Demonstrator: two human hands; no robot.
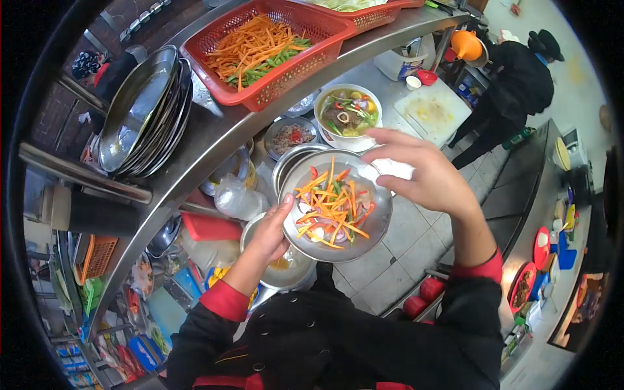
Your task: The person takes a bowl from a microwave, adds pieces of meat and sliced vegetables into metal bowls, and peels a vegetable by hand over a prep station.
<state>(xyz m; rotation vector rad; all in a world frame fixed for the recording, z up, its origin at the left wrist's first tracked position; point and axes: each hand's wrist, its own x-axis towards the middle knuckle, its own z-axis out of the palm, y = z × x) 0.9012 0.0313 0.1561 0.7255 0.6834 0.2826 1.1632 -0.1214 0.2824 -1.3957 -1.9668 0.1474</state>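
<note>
My left hand (265, 239) grips the near left rim of a round metal plate (364, 250), thumb on top. On the plate lie carrot strips (328, 211) mixed with red and green strips, sliced onion and some pale pieces. My right hand (426, 172) hovers at the plate's far right rim, thumb and fingers apart. Between them shows something white (393, 170); whether the hand touches it I cannot tell. Just beyond the plate stands a white bowl of soup (351, 112) with meat, corn and greens. Left of it sits a metal bowl of minced food (290, 136).
A red basket (296, 68) of carrot and green strips stands on the raised steel shelf, beside stacked metal plates (140, 117). A cutting board (434, 116) lies past the soup. Another metal bowl (283, 276) is under my left forearm. A person in black (520, 78) stands at the far right.
</note>
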